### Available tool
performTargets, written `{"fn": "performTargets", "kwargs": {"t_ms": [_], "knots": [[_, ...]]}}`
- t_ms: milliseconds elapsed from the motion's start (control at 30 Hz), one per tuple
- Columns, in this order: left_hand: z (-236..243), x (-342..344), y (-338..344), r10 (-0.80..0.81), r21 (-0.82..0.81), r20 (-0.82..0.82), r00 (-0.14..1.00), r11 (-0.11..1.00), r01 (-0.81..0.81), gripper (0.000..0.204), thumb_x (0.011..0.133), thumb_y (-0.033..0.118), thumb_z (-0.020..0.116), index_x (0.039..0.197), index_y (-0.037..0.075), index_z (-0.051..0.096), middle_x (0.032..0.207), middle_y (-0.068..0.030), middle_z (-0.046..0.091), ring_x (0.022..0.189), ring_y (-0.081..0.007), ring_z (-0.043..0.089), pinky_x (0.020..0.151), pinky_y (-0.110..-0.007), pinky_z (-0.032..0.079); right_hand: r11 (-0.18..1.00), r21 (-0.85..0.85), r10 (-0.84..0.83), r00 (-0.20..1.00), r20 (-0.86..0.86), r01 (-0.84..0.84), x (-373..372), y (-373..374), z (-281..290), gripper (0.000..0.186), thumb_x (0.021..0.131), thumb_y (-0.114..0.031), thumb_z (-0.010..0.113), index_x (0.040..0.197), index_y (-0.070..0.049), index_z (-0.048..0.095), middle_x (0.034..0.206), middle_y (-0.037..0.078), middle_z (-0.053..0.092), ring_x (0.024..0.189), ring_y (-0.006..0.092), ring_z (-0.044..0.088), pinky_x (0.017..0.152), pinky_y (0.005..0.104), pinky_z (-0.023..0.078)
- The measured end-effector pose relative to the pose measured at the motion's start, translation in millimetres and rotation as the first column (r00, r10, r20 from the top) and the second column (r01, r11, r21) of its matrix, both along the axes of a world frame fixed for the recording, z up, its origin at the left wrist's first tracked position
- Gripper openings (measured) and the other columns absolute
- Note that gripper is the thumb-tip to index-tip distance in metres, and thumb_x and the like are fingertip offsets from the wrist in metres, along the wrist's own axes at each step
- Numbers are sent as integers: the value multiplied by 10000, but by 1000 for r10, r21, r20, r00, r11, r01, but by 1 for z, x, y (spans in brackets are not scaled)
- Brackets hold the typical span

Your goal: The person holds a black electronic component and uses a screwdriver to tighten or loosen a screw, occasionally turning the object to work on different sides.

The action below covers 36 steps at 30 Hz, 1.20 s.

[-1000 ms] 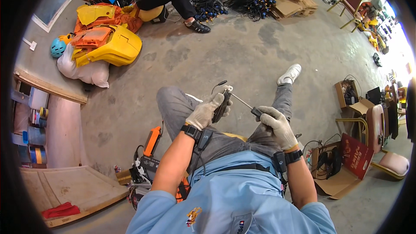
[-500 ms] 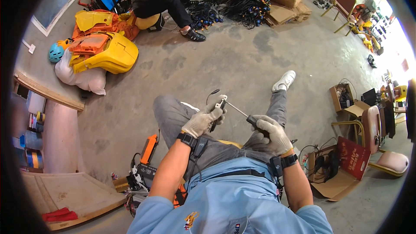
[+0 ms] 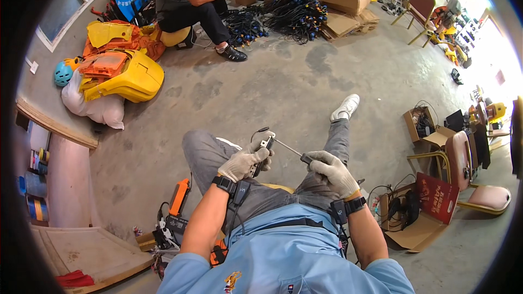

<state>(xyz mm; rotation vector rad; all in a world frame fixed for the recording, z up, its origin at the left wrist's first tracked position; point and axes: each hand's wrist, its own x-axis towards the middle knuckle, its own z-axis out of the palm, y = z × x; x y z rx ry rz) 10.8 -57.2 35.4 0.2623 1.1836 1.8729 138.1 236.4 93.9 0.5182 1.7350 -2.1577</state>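
Observation:
Both of my hands wear pale knitted work gloves above my lap. My left hand [image 3: 248, 159] is closed around a small black and silver part [image 3: 266, 144] with a short black cable [image 3: 261, 130] sticking out of it; its exact kind is hard to make out. In my right hand [image 3: 331, 170] is a screwdriver [image 3: 286, 146], gripped by its dark handle. The metal shaft points left and its tip meets the upper end of the part. My fingers hide most of the part's lower body.
By my left hip lie an orange and black device [image 3: 179, 197] and loose parts. At my right stand an open cardboard box [image 3: 417, 235] and a chair [image 3: 460, 158]. Ahead, a seated person [image 3: 188, 0] works near a cable heap [image 3: 298, 13]; yellow plastic covers [image 3: 143, 79] lie at left.
The view has shifted slightly, so the room sits a little left and lower. The part has turned somewhat in my left hand, and the screwdriver still meets its upper end.

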Motion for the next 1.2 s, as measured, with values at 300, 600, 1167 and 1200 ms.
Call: {"fn": "performTargets", "kwargs": {"t_ms": [300, 600, 1167, 1200], "knots": [[-2, -2, -1, -34, -73, -40, 999, 997, 31, 689, 1032, 401, 691, 1618, 179, 406, 1177, -75, 623, 978, -165, 659, 851, -344, 601, 929, 369, 114, 975, -190, -36, 0, -2, 14, 437, 940, -153, 727, 1341, 16, 677, 1060, 15, 719, 817, 41, 571, 710, 207, 471], [0, 4, 2, 49, -32, 41, 998, 998, -48, 682, 1054, 363, 669, 1648, 237, 358, 1189, -95, 609, 969, -168, 662, 829, -342, 619, 967, -152, -201, 979, 19, 202, -3, 7, -3, 420, 991, -188, 671, 1356, 15, 631, 1037, 61, 681, 829, 125, 625, 705, 281, 532], [-5, -3, 3, 62, -50, 77, 995, 997, -58, 653, 1059, 360, 647, 1646, 305, 366, 1186, -83, 627, 989, -167, 683, 845, -352, 643, 936, 224, -230, 953, -197, 272, -8, 3, -16, 365, 1018, -267, 636, 1262, 5, 631, 975, 58, 691, 722, 85, 598, 640, 246, 490], [-5, -2, 2, 65, -52, 79, 995, 997, -61, 653, 1059, 360, 647, 1646, 305, 366, 1186, -83, 627, 989, -167, 683, 845, -352, 643, 937, 223, -228, 954, -195, 269, -9, 2, -16, 365, 1018, -267, 636, 1262, 5, 631, 975, 58, 691, 722, 85, 598, 640, 246, 490]]}}
